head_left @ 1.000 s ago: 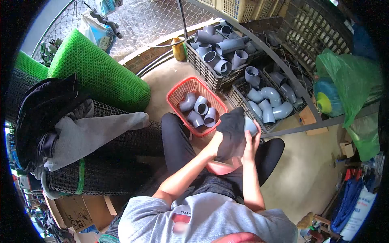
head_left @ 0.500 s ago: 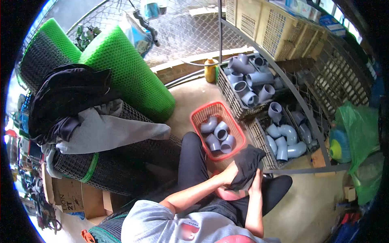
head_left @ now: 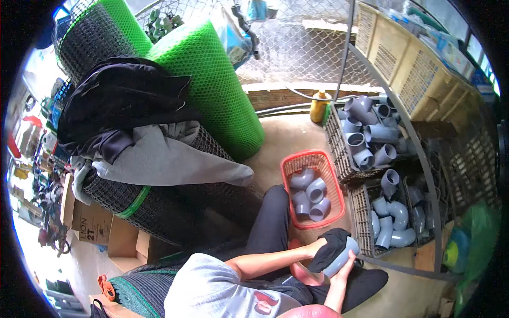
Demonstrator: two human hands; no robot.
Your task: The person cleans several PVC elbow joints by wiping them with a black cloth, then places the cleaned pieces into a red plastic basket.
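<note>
A grey pipe elbow [head_left: 339, 261] is held over my lap. My right hand [head_left: 345, 266] has its fingers closed around the elbow's lower right side. A black cloth [head_left: 333, 245] lies against the elbow's upper left side, and my left hand [head_left: 317, 248] is closed on it. Part of the elbow is hidden under the cloth. Just beyond my hands stands a red plastic basket [head_left: 339, 204] with several grey elbows [head_left: 317, 190] inside, near my left knee.
Crates of grey pipe fittings [head_left: 384, 132] and more elbows [head_left: 395, 217] stand to the right behind a curved metal bar [head_left: 411, 130]. Green mesh rolls [head_left: 217, 95] and a dark mesh roll [head_left: 164, 212] with clothes over it are on the left. A yellow bottle [head_left: 319, 108] stands behind.
The black cloth has shifted to the left side, so the grey elbow now shows. My right hand has gone from the cloth to the elbow. The view has swung left.
</note>
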